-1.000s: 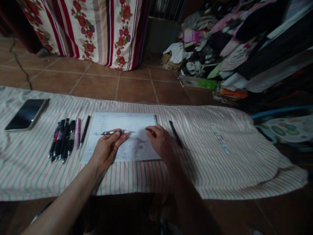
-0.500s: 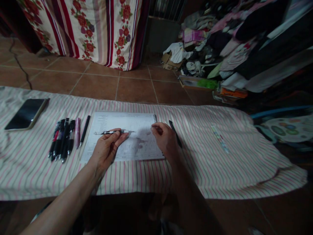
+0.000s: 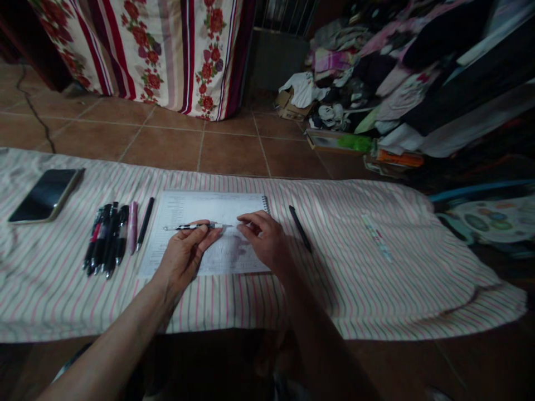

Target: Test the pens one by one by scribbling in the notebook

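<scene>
My left hand [image 3: 188,250] is closed around a slim black-and-white pen [image 3: 186,226], held level above a spiral notebook [image 3: 200,206]. The pen's white end points right, and a thin tip seems to stick out of it. Just off that end, my right hand [image 3: 264,238] has thumb and forefinger drawn together in a pinch; whatever is between them is too small to make out. Printed or written lines cover the notebook's page, partly shaded by my hands. To the right of the notebook lies a black pen [image 3: 300,228].
Left of the notebook lie a black pen [image 3: 145,224], a pink pen [image 3: 132,228] and a bundle of several dark pens [image 3: 105,239]. A phone [image 3: 45,195] rests at far left. A patterned clear strip [image 3: 377,238] lies at right on the striped cloth [image 3: 334,301].
My right hand has moved left from the notebook's spiral edge to close by the pen's white end. My left hand and the pen have shifted very slightly right.
</scene>
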Tool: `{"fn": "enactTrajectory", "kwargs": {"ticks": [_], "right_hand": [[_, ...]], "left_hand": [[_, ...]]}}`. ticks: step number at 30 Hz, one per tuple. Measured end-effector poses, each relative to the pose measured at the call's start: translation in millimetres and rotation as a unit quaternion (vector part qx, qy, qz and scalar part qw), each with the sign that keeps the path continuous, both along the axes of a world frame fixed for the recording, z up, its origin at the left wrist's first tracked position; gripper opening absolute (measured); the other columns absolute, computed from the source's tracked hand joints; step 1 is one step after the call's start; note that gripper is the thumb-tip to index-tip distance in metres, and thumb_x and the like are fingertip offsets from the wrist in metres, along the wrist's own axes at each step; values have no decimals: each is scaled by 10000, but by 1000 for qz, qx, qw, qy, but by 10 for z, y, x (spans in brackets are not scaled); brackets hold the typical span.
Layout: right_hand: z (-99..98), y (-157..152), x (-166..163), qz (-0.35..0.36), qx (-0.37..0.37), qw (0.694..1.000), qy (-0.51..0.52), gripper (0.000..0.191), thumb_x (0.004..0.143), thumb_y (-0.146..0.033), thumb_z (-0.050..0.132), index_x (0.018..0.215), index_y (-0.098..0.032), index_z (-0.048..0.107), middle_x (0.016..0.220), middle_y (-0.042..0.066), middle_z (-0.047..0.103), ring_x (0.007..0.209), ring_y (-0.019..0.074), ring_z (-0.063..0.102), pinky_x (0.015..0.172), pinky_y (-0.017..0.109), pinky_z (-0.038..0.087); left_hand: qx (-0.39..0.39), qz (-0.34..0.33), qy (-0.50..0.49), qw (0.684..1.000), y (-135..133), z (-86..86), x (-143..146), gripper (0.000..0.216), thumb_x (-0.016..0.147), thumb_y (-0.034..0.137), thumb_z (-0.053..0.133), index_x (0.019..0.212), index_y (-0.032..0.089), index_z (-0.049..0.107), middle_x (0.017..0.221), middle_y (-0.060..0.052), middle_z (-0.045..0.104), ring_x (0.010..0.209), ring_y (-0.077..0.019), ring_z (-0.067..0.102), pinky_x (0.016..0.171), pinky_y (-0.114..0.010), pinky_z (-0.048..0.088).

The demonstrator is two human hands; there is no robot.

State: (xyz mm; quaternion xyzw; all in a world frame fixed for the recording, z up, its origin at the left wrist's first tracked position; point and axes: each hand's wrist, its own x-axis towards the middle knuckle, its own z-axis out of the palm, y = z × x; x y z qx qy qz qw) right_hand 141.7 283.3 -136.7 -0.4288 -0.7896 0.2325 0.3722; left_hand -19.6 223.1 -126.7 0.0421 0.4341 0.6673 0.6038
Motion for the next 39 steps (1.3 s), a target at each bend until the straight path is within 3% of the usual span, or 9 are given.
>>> {"fn": "enactTrajectory", "kwargs": {"ticks": [10,20,39], "right_hand": [[-10,-36,-78,56,-11,998,13,128,807,-213,612,913,-185,680,847,26,607,616,85,556,585,211,484],[3,-35,-94,53,8,999,5,74,810,-167,603,811,-180,676,795,24,614,662,108,578,628,228,479],[17,64,111,13,-1,1000,-3,97,817,-180,558,788,-177,650,786,40,615,736,143,589,631,237,464]], "left_hand": [[13,-17,0,1000,-6,9,16,148,762,-30,534,732,54,652,705,-99,699,713,-177,698,772,-260,565],[3,-28,6,1000,-22,6,35,158,781,-27,516,746,48,651,719,-105,701,704,-169,696,754,-249,568],[-21,17,12,1000,10,69,-41,202,799,-45,482,708,46,638,681,-95,686,700,-182,701,717,-232,580]]}}
